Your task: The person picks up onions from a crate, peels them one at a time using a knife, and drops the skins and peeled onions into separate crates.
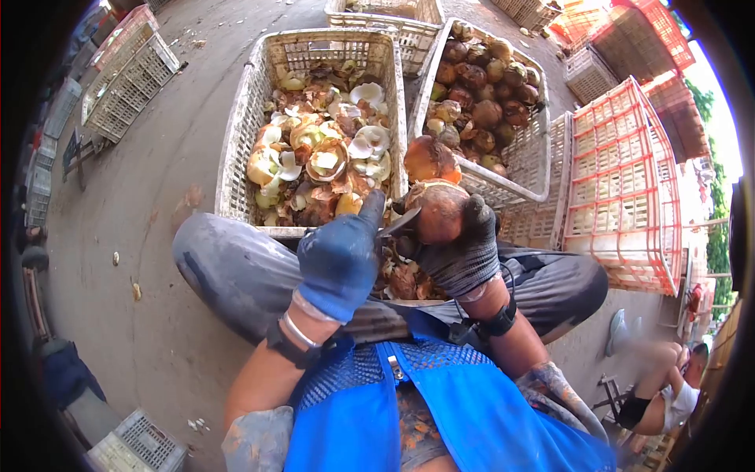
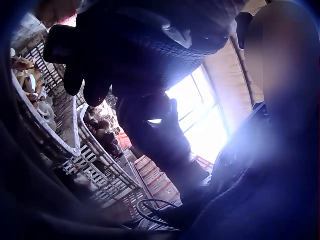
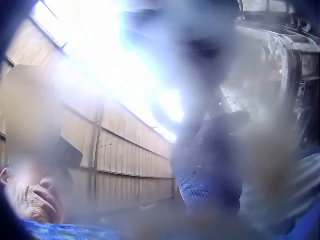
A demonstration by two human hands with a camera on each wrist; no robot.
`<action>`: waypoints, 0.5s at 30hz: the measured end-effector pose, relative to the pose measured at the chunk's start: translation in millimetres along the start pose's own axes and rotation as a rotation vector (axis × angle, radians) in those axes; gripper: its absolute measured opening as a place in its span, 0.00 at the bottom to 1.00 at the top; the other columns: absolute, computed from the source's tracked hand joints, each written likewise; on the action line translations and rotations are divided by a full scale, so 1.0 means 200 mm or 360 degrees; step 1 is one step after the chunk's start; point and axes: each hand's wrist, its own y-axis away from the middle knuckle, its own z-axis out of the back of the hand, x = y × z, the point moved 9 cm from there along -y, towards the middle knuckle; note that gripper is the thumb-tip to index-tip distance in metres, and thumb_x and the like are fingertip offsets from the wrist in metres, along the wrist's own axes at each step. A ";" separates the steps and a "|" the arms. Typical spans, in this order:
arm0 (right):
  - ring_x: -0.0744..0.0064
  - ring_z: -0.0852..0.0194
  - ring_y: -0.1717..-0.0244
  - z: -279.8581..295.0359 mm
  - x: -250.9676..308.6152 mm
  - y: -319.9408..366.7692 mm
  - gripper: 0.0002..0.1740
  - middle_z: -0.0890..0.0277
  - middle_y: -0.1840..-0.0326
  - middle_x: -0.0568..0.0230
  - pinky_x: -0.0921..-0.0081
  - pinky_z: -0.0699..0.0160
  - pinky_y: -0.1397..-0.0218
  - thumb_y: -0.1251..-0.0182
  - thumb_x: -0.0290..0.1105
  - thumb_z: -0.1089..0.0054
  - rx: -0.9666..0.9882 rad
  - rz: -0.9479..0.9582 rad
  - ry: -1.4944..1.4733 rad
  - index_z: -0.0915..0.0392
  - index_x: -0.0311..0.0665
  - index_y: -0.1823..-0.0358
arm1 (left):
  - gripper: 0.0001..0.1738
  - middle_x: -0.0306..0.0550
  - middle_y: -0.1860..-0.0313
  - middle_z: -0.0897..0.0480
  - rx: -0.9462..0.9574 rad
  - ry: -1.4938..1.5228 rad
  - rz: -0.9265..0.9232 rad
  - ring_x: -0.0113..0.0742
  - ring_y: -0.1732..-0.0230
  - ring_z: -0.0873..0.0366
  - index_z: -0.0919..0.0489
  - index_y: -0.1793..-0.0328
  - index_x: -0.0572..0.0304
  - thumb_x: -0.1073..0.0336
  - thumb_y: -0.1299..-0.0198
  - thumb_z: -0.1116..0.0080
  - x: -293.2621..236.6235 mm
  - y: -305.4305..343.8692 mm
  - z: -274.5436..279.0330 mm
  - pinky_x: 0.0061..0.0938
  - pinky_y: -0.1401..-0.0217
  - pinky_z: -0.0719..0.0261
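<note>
My left hand, in a blue glove, grips a knife whose blade reaches the near side of a large brown onion. The dark-gloved right hand holds that onion from below, thumb up along its side. Just beyond it, an orange-brown piece of onion overlaps the crate edges. Both hands are over the lap, near a crate of onion skins and scraps. In the left wrist view a gloved hand is dark against glare; the right wrist view is blurred.
To the right of the scrap crate stands a crate of whole onions. More scraps lie between the legs. Red-and-white stacked crates rise at the right, other crates at the far left. Another person sits at lower right.
</note>
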 end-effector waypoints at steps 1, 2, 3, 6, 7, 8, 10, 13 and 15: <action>0.59 0.24 0.34 0.02 -0.01 -0.01 0.34 0.20 0.38 0.63 0.55 0.25 0.32 0.35 0.59 0.32 0.0032 0.0043 0.0011 0.23 0.45 0.37 | 0.33 0.52 0.71 0.18 0.0090 0.0047 0.0137 0.54 0.72 0.17 0.17 0.31 0.51 0.74 0.47 0.35 0.03 0.00 -0.03 0.46 0.66 0.19; 0.56 0.24 0.34 0.03 0.00 -0.02 0.35 0.20 0.37 0.60 0.51 0.24 0.33 0.35 0.57 0.31 0.0054 0.0093 0.0023 0.25 0.43 0.35 | 0.33 0.52 0.71 0.18 0.0082 0.0044 0.0133 0.54 0.72 0.17 0.17 0.31 0.51 0.74 0.47 0.35 0.03 -0.01 -0.02 0.46 0.66 0.19; 0.53 0.24 0.33 0.05 0.01 -0.01 0.36 0.20 0.36 0.56 0.47 0.23 0.33 0.34 0.55 0.31 0.0068 0.0127 0.0034 0.26 0.40 0.33 | 0.32 0.52 0.71 0.18 0.0116 0.0086 0.0128 0.54 0.71 0.17 0.17 0.31 0.51 0.73 0.46 0.35 0.02 0.01 -0.03 0.45 0.66 0.19; 0.53 0.24 0.33 0.06 0.19 0.01 0.30 0.19 0.39 0.57 0.45 0.24 0.32 0.33 0.48 0.31 -0.0197 0.0414 0.1194 0.25 0.41 0.35 | 0.32 0.53 0.71 0.18 0.0203 0.0133 0.0152 0.53 0.71 0.17 0.17 0.31 0.50 0.74 0.46 0.36 0.03 0.03 -0.04 0.46 0.67 0.19; 0.52 0.21 0.38 0.02 0.18 0.01 0.30 0.19 0.42 0.55 0.46 0.21 0.35 0.36 0.45 0.29 -0.0146 0.0130 0.0545 0.25 0.40 0.37 | 0.32 0.53 0.70 0.18 0.0189 0.0113 0.0099 0.52 0.71 0.17 0.17 0.31 0.50 0.73 0.46 0.35 0.02 0.03 -0.05 0.45 0.67 0.19; 0.52 0.21 0.38 0.04 0.18 -0.01 0.30 0.19 0.42 0.55 0.46 0.21 0.35 0.36 0.45 0.29 -0.0153 0.0128 0.0540 0.25 0.40 0.37 | 0.32 0.53 0.69 0.17 0.0171 0.0095 0.0052 0.51 0.71 0.16 0.17 0.31 0.51 0.72 0.46 0.34 0.01 0.03 -0.05 0.44 0.67 0.19; 0.50 0.17 0.47 0.00 0.07 -0.01 0.32 0.18 0.45 0.53 0.48 0.16 0.42 0.39 0.48 0.29 0.0068 -0.0216 -0.0355 0.24 0.39 0.38 | 0.31 0.49 0.73 0.19 0.0043 0.0025 -0.0188 0.48 0.74 0.18 0.18 0.32 0.53 0.71 0.45 0.37 0.03 -0.02 -0.04 0.43 0.71 0.22; 0.59 0.18 0.48 -0.19 0.02 0.05 0.36 0.20 0.42 0.55 0.64 0.16 0.44 0.38 0.43 0.30 0.0182 -0.0493 -0.1000 0.29 0.35 0.32 | 0.30 0.45 0.77 0.23 -0.0201 -0.0032 -0.0501 0.45 0.77 0.22 0.18 0.32 0.55 0.70 0.45 0.39 0.03 -0.09 -0.02 0.41 0.75 0.26; 0.59 0.18 0.44 -0.23 0.06 0.03 0.35 0.20 0.40 0.53 0.62 0.15 0.41 0.36 0.43 0.32 0.0342 -0.0370 -0.1107 0.29 0.33 0.31 | 0.33 0.45 0.78 0.23 -0.0312 0.0051 -0.0533 0.44 0.78 0.22 0.20 0.29 0.56 0.70 0.46 0.38 0.02 -0.12 0.03 0.42 0.75 0.26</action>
